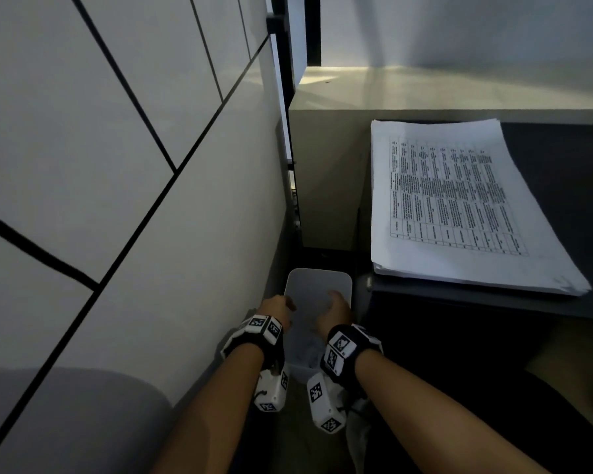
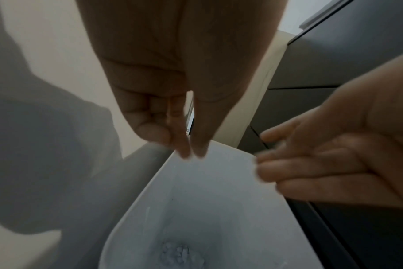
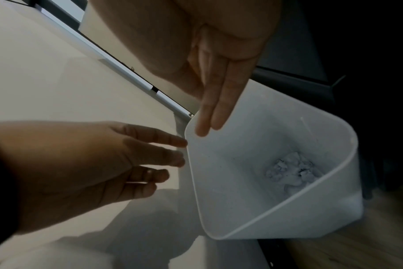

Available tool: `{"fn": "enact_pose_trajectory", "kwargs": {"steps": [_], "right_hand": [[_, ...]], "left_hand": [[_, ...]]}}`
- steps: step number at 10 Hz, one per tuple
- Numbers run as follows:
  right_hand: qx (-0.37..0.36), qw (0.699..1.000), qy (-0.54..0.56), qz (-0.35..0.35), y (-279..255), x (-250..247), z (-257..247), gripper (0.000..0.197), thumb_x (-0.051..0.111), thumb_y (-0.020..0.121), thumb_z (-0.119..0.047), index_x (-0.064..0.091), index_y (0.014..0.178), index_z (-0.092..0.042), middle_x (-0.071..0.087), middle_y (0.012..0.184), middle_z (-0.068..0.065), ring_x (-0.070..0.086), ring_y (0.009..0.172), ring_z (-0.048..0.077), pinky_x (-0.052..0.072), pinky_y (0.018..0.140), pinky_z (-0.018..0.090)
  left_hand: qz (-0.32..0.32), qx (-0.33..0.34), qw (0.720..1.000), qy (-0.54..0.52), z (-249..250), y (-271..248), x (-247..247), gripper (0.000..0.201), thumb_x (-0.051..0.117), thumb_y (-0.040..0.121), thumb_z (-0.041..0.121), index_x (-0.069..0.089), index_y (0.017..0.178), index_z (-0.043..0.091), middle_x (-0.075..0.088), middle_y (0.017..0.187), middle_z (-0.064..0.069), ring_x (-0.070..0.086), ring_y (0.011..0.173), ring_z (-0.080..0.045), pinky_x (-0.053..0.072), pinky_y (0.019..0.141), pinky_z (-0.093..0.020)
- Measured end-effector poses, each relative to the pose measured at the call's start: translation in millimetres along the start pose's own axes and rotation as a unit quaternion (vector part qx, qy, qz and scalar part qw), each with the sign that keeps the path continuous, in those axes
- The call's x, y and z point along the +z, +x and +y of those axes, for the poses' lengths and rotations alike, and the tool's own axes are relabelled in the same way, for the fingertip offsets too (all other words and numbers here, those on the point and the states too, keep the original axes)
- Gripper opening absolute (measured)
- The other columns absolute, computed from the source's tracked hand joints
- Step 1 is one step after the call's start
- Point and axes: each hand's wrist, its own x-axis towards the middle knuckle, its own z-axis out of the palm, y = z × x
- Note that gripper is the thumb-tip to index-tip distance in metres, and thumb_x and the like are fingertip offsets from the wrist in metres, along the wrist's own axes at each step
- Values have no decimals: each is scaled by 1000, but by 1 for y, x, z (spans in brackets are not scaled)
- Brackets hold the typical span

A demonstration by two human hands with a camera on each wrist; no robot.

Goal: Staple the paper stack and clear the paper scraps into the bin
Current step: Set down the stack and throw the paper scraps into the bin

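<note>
Both hands over the bin (image 1: 317,285) on the floor beside the desk (image 1: 545,304) — left hand (image 1: 277,307) and right hand (image 1: 334,311) each with a slack, empty grip, fingers straight. Paper scraps (image 3: 292,172) lie crumpled at the bin's bottom. Paper stack (image 1: 459,203) sits on the desk, staple not visible. Judgement: scrap drop looks finished — brush the palms above the rim, check for stuck bits.

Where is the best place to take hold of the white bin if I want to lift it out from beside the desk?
Probably the rim of the white bin. It stands upright and open-topped, squeezed between the wall and the dark desk, so come straight down from above. Hook fingers over the two opposite rim edges where the left hand and right hand hover. The paper scraps lie low and should stay inside.
</note>
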Motion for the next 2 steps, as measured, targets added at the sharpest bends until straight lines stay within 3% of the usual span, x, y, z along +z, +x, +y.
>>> {"fn": "enact_pose_trajectory", "kwargs": {"steps": [1, 2], "right_hand": [[12, 989, 142, -28, -7, -5, -6, 37, 53, 91, -18, 54, 125, -4, 56, 130, 11, 55, 112, 28, 45, 94, 33], [-31, 989, -88, -117, -29, -12, -9, 37, 58, 84, 0, 57, 122, -1, 64, 112, 17, 63, 97, 27, 52, 68, 8]], "left_hand": [[4, 21, 999, 32, 3, -9, -5, 53, 62, 87, 14, 45, 138, 13, 45, 141, -15, 47, 128, -25, 42, 100, -26], [3, 24, 999, 33, 5, -20, -11, 46, 62, 86, 10, 53, 131, 9, 53, 135, -14, 53, 123, -25, 44, 97, -25]]}}
